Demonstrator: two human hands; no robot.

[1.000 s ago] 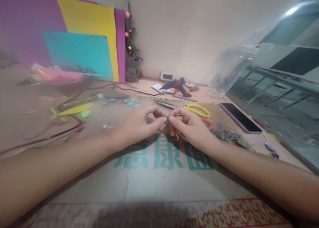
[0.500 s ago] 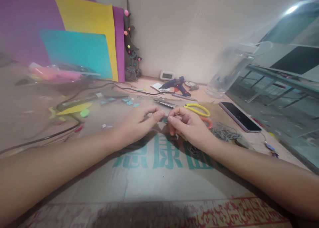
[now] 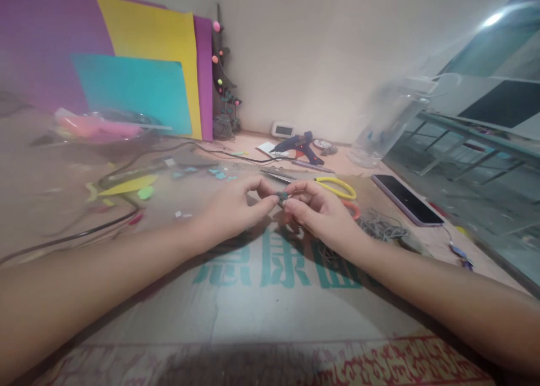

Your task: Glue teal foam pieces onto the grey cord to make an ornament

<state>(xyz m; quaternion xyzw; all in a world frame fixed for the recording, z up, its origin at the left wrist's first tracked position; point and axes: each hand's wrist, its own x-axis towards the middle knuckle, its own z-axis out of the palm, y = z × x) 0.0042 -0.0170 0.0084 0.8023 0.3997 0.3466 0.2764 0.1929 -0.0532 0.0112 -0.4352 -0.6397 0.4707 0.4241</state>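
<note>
Between my fingertips is a small grey-green piece (image 3: 282, 197), too small and blurred to name. My left hand (image 3: 244, 203) pinches its left side with thumb and forefinger. On its other side, my right hand (image 3: 317, 206) has thumb and forefinger closed at the piece's edge. Both hands are held over a printed sheet with large green characters (image 3: 282, 262). Just behind my right hand lie scissors with yellow and orange handles (image 3: 337, 187). A tangle of grey string (image 3: 382, 226) lies right of that hand and partly under its wrist.
A dark blue glue gun (image 3: 298, 146) with a lit red light rests at the back, its cable running left. A phone (image 3: 407, 200) lies on the right, near a clear plastic jug (image 3: 373, 130). Coloured sheets (image 3: 139, 93) lean at the back left. Blue scraps (image 3: 219, 173) are scattered.
The small grey-green piece shows more plainly between my fingertips, and my fingers have shifted slightly around it. The whole view has moved a little; the table things lie as before.
</note>
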